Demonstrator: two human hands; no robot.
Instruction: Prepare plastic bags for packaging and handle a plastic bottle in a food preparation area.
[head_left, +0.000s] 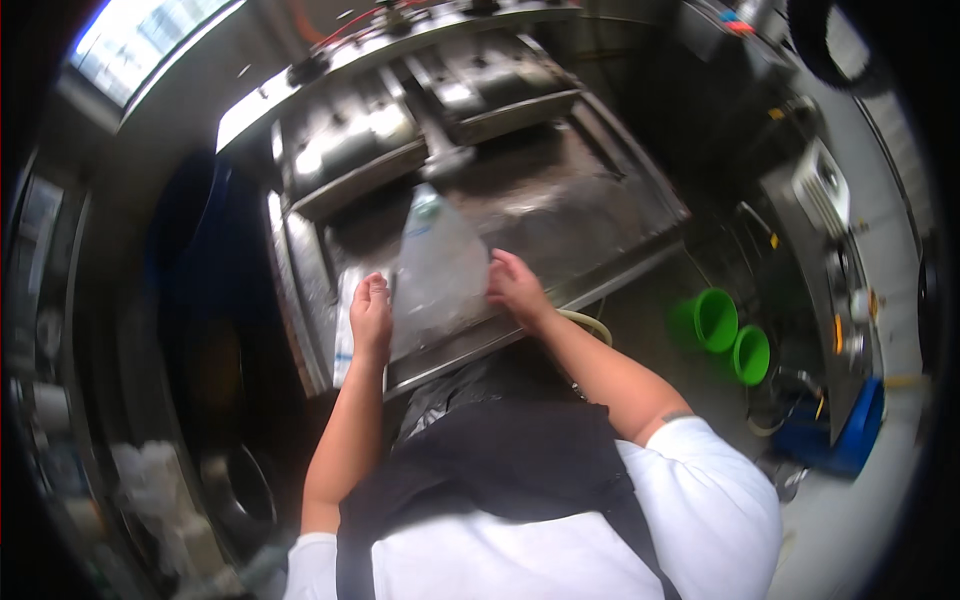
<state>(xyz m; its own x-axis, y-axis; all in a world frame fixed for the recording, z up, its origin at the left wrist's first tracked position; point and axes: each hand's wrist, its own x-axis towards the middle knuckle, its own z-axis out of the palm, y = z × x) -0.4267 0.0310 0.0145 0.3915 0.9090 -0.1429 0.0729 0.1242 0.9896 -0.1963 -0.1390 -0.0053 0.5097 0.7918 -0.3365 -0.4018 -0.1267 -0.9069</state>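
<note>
A translucent plastic bag or container (442, 262) with blue and green marks near its narrow top is on the steel worktop (570, 232), between my two hands. Its exact kind is blurred. My right hand (517, 289) is at its right edge with bent fingers; whether they grip it is unclear. To the left, my left hand (371, 319) is raised with its fingers close together, over a flat white strip (344, 330) with blue marks. I cannot tell if that hand holds the strip or only covers part of it.
Two shiny metal units (352, 127) (487, 75) line the worktop's back. Two green buckets (716, 320) (751, 355) are off to the right, near a blue container (832, 435). A pale hose (589, 322) curves by the front edge. A dark blue barrel (184, 217) is at left.
</note>
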